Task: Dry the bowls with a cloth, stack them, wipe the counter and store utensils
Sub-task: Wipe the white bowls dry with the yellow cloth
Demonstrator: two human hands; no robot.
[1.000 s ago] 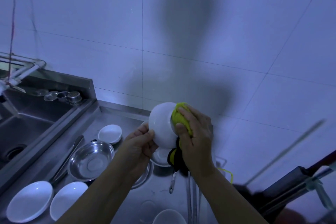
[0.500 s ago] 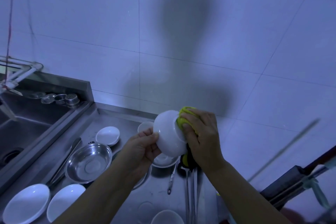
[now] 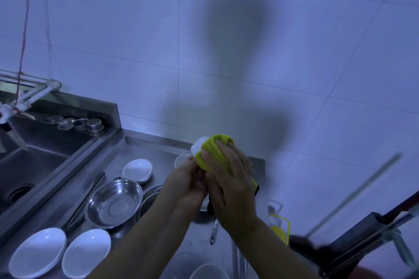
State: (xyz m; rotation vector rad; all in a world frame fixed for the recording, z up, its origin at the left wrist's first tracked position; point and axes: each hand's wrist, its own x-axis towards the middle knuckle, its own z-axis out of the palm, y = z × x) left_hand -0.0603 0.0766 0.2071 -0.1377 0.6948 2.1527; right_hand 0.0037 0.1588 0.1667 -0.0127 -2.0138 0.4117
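Note:
I hold a white bowl point(image 3: 196, 145) up over the steel counter point(image 3: 156, 154); only a sliver of it shows. A yellow-green cloth point(image 3: 214, 153) is wrapped over most of the bowl. My right hand point(image 3: 229, 179) grips the cloth against the bowl, fingers spread over it. My left hand point(image 3: 188, 184) grips the bowl's lower edge from the left. White dishes lie on the counter: a small one point(image 3: 137, 170) at the back and two wider ones point(image 3: 37, 252) point(image 3: 86, 251) at the front left. A steel bowl point(image 3: 114, 203) sits between them.
A sink point(image 3: 34, 165) with strainer parts point(image 3: 94, 125) on its ledge lies to the left. A ladle handle point(image 3: 87, 199) runs beside the steel bowl. Another white bowl point(image 3: 209, 272) sits at the bottom edge. A utensil point(image 3: 213, 232) and a yellow object point(image 3: 280, 232) lie under my right arm. Tiled wall behind.
The cloth has moved over the bowl's outside and now covers most of it. My right hand has slid across the bowl toward my left hand.

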